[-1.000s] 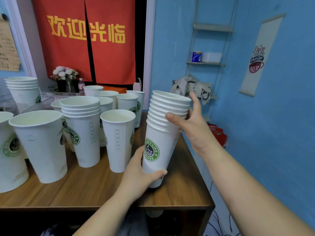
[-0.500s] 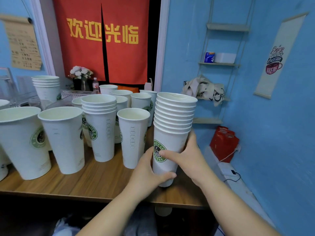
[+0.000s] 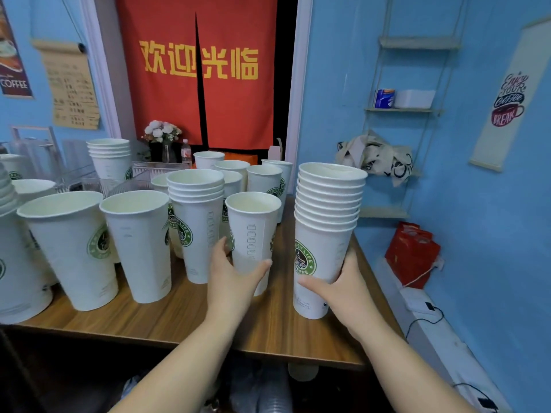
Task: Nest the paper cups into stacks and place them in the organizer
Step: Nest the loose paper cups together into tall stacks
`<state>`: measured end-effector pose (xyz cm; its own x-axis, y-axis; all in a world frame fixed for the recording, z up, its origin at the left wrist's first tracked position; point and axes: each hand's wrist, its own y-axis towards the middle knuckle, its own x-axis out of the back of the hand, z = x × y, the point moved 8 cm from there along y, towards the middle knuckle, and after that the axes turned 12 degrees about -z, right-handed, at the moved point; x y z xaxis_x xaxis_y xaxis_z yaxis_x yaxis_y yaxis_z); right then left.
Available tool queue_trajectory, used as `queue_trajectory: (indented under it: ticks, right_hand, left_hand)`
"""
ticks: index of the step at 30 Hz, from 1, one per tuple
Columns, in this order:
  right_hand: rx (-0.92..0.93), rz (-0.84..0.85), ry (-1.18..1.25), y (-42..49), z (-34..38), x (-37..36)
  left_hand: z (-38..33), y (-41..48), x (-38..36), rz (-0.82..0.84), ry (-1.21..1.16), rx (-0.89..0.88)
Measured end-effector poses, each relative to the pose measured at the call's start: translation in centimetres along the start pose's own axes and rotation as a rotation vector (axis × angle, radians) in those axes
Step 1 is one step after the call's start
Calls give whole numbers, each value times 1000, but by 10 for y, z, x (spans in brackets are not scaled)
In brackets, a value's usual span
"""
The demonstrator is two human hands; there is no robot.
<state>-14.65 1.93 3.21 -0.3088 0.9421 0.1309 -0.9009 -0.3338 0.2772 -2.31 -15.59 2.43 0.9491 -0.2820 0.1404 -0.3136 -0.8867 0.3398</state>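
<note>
A tall stack of several nested white paper cups [image 3: 323,234] with a green coffee logo stands upright near the right edge of the wooden table [image 3: 185,317]. My right hand [image 3: 340,289] wraps its lower part. My left hand [image 3: 231,277] is closed around the base of a single white cup [image 3: 253,231] just left of the stack. Further left stand a short stack [image 3: 195,219] and two loose single cups [image 3: 138,242], [image 3: 71,248]. A clear wire organizer [image 3: 149,171] sits at the back, partly hidden behind cups.
More loose cups [image 3: 264,180] crowd the back of the table, with another short stack [image 3: 110,158] at back left. A flower vase [image 3: 162,144] and bottle stand behind. A red curtain hangs in the doorway. Right of the table are a red bag [image 3: 413,253] and cables.
My left hand let go of the tall stack and moved left onto the single cup. My right hand slid down the stack, which now stands lower, by the table's right edge.
</note>
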Motion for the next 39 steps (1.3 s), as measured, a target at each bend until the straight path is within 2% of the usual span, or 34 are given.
queue_trajectory:
  ticks: [8,13,16,19,22,26,29,32,39]
  right_hand:
    - [-24,3,-74,2,-10,6]
    - [-24,1,-85,8,-17,20]
    - [-31,14,-65,11,-16,29]
    - [-39,40,-47,12,-15,41]
    - [-56,75,-63,13,-18,51]
    - [-21,106,-100,12,-13,50]
    - [33,143,-122,11,-5,41]
    - [37,145,-86,11,-5,38]
    - [16,171,-37,11,-11,25]
  left_hand:
    - [-1,6,-16,146,-69,42]
    - [-53,7,-2,186,-549,109]
    - [-101,11,7,252,-662,26]
    - [-143,7,7,336,-644,-77]
    - [-182,16,8,320,-678,-153]
    - [-211,38,-14,299,-717,-63]
    - [-210,30,-46,358,-612,-20]
    - [-199,27,-57,333,-552,-41]
    - [-173,17,-71,482,-425,-20]
